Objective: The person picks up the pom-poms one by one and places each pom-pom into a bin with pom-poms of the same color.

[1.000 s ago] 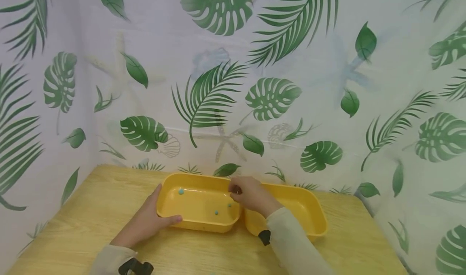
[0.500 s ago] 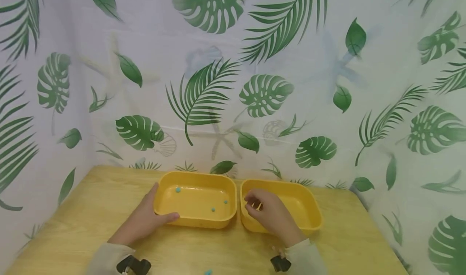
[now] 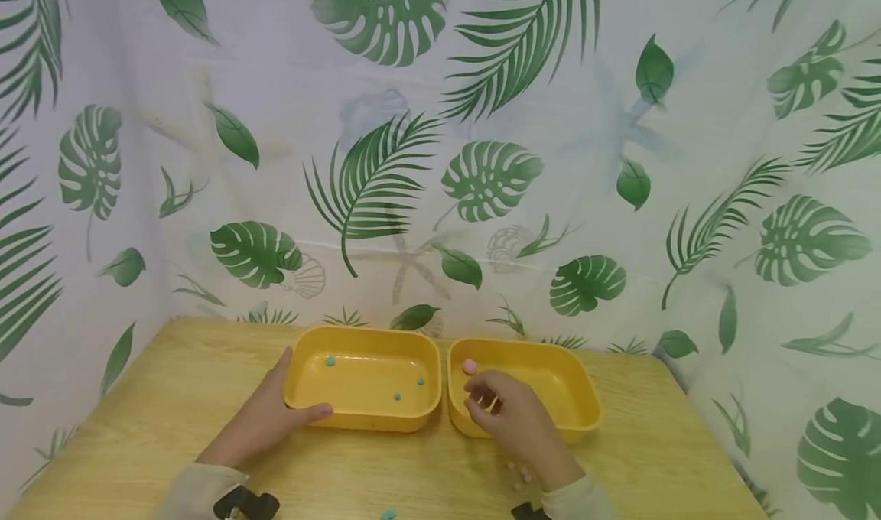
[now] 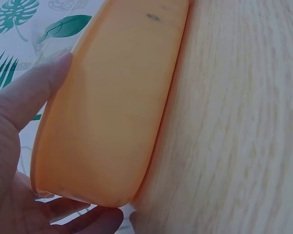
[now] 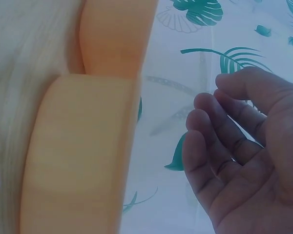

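My left hand (image 3: 261,413) grips the left end of a yellow plastic box (image 3: 354,382), its thumb along the near rim and its fingers round the end. Inside lie a teal ball (image 3: 330,360) and two smaller teal ones (image 3: 397,396). Over the near left side of a second yellow box (image 3: 551,378) hovers my right hand (image 3: 516,413), fingers loosely bent. In the right wrist view nothing shows between those fingers (image 5: 198,151). A pink ball (image 3: 469,366) sits in the second box's far left corner, just beyond the fingertips.
Several small pink balls (image 3: 519,474) lie on the wooden table (image 3: 413,466) by my right wrist. A teal piece (image 3: 388,514) shows at the bottom edge of the head view. Behind both boxes rises a leaf-patterned cloth (image 3: 406,199).
My right hand has moved from above the left box's right end to over the right box. A pink ball now shows in that box. The left hand keeps its grip.
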`<state>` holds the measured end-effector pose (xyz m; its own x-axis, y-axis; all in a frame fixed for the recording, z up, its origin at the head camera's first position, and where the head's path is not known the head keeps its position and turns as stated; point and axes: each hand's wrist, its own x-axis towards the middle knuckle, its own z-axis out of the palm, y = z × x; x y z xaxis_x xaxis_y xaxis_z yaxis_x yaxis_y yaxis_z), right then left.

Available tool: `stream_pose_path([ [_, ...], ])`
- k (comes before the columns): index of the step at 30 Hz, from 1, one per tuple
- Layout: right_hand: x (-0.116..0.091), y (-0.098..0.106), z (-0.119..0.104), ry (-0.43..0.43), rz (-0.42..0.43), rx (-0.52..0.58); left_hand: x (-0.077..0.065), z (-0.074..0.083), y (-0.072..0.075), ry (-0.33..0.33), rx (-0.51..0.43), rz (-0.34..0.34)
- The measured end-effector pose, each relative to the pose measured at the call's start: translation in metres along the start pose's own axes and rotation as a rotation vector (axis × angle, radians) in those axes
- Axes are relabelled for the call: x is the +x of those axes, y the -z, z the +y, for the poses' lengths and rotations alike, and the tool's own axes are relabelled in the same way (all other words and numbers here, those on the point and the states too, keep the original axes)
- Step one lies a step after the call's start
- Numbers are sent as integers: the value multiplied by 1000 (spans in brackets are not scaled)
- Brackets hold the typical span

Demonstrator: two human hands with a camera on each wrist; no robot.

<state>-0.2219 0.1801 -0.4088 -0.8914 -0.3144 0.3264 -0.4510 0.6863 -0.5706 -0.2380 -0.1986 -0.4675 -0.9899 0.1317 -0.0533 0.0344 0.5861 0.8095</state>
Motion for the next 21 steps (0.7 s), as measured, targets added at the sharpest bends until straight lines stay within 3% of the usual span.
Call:
stream_pose_path([
  [21, -4, -8, 5, -27, -12, -35, -2, 3, 2, 11, -17, -5],
])
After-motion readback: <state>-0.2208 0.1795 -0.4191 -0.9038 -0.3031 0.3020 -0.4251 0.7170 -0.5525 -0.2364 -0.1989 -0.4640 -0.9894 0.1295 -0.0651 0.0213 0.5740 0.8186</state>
